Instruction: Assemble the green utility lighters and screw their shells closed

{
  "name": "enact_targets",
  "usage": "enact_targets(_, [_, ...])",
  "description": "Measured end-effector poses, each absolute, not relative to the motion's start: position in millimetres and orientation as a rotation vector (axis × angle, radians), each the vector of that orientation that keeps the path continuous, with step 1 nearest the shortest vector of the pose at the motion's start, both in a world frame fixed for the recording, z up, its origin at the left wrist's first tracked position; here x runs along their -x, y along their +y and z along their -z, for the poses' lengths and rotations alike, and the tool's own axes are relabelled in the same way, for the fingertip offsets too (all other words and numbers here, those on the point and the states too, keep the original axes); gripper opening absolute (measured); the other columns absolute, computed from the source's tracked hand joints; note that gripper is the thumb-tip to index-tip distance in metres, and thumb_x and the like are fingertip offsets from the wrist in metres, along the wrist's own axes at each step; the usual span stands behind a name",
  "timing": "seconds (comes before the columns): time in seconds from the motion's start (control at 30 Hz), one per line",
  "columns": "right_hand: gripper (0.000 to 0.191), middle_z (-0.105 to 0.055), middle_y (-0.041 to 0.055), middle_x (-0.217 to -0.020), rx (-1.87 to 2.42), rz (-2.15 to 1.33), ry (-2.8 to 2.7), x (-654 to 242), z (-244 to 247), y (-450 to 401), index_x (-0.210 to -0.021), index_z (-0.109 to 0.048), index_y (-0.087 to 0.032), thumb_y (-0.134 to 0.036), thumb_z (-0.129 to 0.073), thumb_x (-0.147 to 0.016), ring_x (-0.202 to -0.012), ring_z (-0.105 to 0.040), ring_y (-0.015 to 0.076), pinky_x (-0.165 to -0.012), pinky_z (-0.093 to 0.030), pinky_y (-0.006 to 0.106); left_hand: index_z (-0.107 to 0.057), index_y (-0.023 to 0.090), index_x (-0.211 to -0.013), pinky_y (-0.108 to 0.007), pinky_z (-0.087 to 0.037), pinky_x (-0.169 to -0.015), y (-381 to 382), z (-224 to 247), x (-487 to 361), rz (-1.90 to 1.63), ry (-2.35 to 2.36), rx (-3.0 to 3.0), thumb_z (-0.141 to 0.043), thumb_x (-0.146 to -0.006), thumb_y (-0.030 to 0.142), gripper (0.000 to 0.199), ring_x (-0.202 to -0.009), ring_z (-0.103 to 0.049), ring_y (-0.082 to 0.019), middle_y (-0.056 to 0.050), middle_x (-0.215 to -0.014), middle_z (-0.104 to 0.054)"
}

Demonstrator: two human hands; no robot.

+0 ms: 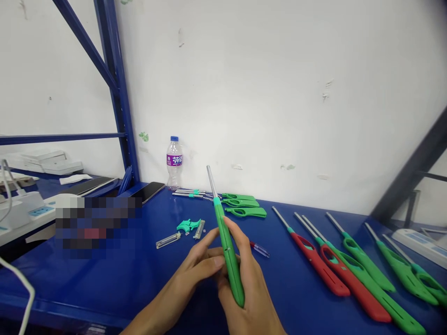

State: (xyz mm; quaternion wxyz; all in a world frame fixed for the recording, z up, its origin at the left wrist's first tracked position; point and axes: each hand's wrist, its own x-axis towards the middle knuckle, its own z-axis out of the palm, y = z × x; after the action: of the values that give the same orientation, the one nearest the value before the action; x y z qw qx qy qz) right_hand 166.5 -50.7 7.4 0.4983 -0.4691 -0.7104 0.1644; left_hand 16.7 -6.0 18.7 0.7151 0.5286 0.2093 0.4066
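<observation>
A green long-necked gas lighter is held up in front of me, its metal tube tilted up and slightly left, its narrow edge facing me. My right hand is wrapped round the right side of its handle. From the left, the fingers and thumb of my left hand close on the same handle; some fingertips are hidden behind it. Beyond my hands lie teal plastic pieces and clear fuel tanks. A small tool with a clear handle shows partly behind my right hand.
Several green and red lighters lie in a row on the right of the blue table. Green handle shells and metal tubes lie near the wall. A bottle, a phone and power strips also stand or lie around.
</observation>
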Motion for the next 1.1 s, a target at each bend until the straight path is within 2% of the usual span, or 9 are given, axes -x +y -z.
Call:
enact_targets(0.23, [0.093, -0.051, 0.0011, -0.159, 1.142, -0.351, -1.765, -162.0, -7.3, -52.0, -0.162, -0.032, -0.037, -0.001, -0.046, -0.077, -0.146, -0.051, 0.0251, -0.112, -0.053, 0.042, -0.054, 0.023, -0.151, -0.033, -0.044, -0.083, -10.8, -23.3, -17.6, -0.943, 0.567, -1.196, -0.075, -0.089, 0.050, 0.070, -0.085, -0.067, -0.024, -0.003, -0.087, -0.071])
enact_targets(0.47, [0.098, -0.046, 0.0006, -0.163, 1.151, -0.313, -1.855, -165.8, -5.8, -52.2, -0.164, -0.025, -0.039, 0.000, -0.044, -0.076, -0.146, -0.050, 0.0238, -0.110, -0.056, 0.039, -0.061, 0.028, -0.145, -0.037, -0.046, -0.098, -19.6, -22.6, -18.1, -1.023, 0.688, -1.176, -0.075, -0.089, 0.047, 0.061, -0.108, -0.067, -0.029, -0.004, -0.112, -0.076])
enact_targets(0.6, [0.098, -0.046, 0.0001, -0.163, 1.127, -0.262, -1.880, -166.6, -8.1, -52.1, -0.164, -0.025, -0.039, -0.001, -0.043, -0.075, -0.147, -0.050, 0.0240, -0.107, -0.058, 0.038, -0.064, 0.030, -0.142, -0.040, -0.041, -0.110, -18.8, -17.8, -17.8, -1.074, 0.743, -1.176, -0.075, -0.089, 0.052, 0.059, -0.129, -0.058, -0.032, -0.004, -0.127, -0.072])
enact_targets(0.7, [0.104, -0.045, -0.0009, -0.164, 1.089, -0.221, -1.906, -165.5, -11.2, -52.5, -0.163, -0.027, -0.039, -0.001, -0.043, -0.068, -0.145, -0.052, 0.0246, -0.099, -0.061, 0.034, -0.062, 0.031, -0.144, -0.044, -0.041, -0.111, -17.9, -15.1, -17.5, -1.073, 0.746, -1.159, -0.076, -0.088, 0.053, 0.061, -0.133, -0.055, -0.035, -0.004, -0.129, -0.072])
enact_targets(0.8, [0.101, -0.045, -0.0022, -0.164, 1.075, -0.209, -1.904, -165.0, -10.8, -53.4, -0.162, -0.028, -0.040, 0.000, -0.043, -0.071, -0.144, -0.054, 0.0236, -0.099, -0.061, 0.033, -0.066, 0.032, -0.140, -0.044, -0.038, -0.114, -18.5, -15.0, -16.9, -1.114, 0.729, -1.159, -0.078, -0.087, 0.050, 0.058, -0.135, -0.054, -0.035, -0.003, -0.129, -0.072])
enact_targets(0.87, [0.090, -0.049, -0.0013, -0.161, 1.097, -0.227, -1.862, -166.5, -9.0, -53.7, -0.162, -0.032, -0.040, -0.003, -0.046, -0.081, -0.141, -0.057, 0.0242, -0.101, -0.061, 0.036, -0.067, 0.031, -0.138, -0.044, -0.040, -0.114, -18.6, -16.8, -16.4, -1.116, 0.713, -1.150, -0.079, -0.086, 0.049, 0.057, -0.133, -0.056, -0.034, -0.003, -0.128, -0.072])
enact_targets(0.97, [0.073, -0.057, 0.0009, -0.155, 1.098, -0.300, -1.789, -172.4, -8.3, -51.3, -0.161, -0.037, -0.040, -0.017, -0.055, -0.095, -0.134, -0.063, 0.0264, -0.099, -0.063, 0.038, -0.068, 0.027, -0.134, -0.042, -0.047, -0.107, -16.8, -21.8, -16.1, -1.123, 0.641, -1.124, -0.084, -0.084, 0.046, 0.056, -0.125, -0.062, -0.033, -0.007, -0.123, -0.073])
enact_targets(1.1, [0.064, -0.062, 0.0041, -0.150, 0.888, -0.501, -1.837, -180.9, -15.0, -42.2, -0.159, -0.042, -0.037, -0.022, -0.059, -0.099, -0.122, -0.071, 0.0261, -0.093, -0.065, 0.036, -0.071, 0.023, -0.118, -0.033, -0.054, -0.087, -13.7, -26.2, -17.0, -1.241, 0.562, -1.055, -0.086, -0.084, 0.037, 0.040, -0.098, -0.070, -0.024, -0.006, -0.107, -0.074])
